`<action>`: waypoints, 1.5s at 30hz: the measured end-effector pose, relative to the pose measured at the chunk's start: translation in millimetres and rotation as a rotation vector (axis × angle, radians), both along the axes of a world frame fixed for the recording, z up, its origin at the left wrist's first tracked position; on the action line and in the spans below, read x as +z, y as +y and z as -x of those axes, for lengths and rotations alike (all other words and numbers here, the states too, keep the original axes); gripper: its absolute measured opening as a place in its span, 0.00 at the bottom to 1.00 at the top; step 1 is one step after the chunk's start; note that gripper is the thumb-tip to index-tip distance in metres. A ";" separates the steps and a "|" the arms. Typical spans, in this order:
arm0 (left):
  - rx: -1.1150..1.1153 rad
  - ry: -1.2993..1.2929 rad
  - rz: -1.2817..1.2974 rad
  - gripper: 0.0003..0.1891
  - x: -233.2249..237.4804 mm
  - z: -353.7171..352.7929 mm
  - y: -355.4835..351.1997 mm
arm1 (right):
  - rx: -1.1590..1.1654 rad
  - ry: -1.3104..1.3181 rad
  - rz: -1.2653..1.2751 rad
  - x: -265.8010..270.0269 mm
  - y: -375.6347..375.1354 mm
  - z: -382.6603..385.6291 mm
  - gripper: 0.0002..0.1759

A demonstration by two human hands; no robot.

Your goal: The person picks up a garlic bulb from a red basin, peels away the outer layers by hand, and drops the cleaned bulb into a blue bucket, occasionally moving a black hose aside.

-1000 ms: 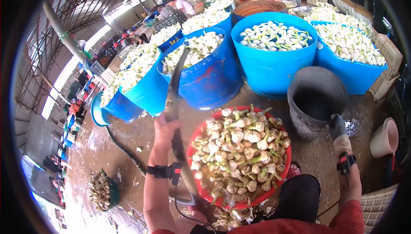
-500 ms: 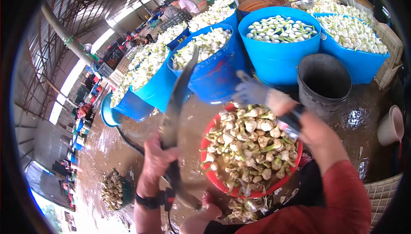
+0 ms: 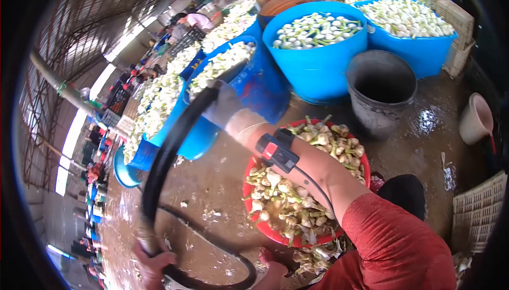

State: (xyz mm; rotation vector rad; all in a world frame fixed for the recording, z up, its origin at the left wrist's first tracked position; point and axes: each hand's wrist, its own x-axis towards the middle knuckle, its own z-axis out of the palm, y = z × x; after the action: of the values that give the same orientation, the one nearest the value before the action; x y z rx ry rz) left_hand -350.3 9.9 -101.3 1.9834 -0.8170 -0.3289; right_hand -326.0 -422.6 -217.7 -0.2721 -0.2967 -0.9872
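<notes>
Right hand (image 3: 227, 108) newly atop near-upright hose (image 3: 158, 179)

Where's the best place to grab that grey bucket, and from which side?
Probably the near rim of the grey bucket, coming from above on the red basin side: it stands upright with its mouth open, and blue tubs crowd its far side.

The wet brown concrete floor (image 3: 207, 184) is bearing blue plastic tubs (image 3: 318, 67), a grey plastic bucket (image 3: 371, 117), a round red plastic basin (image 3: 275, 233) of garlic and a looping black rubber hose (image 3: 212, 239).
</notes>
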 end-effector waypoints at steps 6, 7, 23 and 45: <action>0.207 -0.514 0.049 0.41 32.9 -102.5 29.9 | 0.259 -0.033 -0.244 88.2 60.1 73.9 0.05; 0.206 -0.617 -0.002 0.41 38.9 -128.4 39.1 | 0.278 -0.046 -0.178 94.6 66.5 79.0 0.06; -0.216 -0.841 -0.125 0.30 17.5 -32.6 -161.8 | -0.591 0.379 0.109 -49.0 -74.8 198.8 0.33; -0.400 -0.591 -0.272 0.44 -220.8 -22.0 -426.4 | -0.376 1.496 1.845 -221.6 -10.5 232.7 0.30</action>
State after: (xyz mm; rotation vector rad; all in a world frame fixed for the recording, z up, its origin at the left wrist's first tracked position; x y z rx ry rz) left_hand -328.2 -416.5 -322.2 2.1914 -1.6280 -0.0746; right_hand -558.7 -433.2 -439.3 -2.6307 0.3601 -0.3261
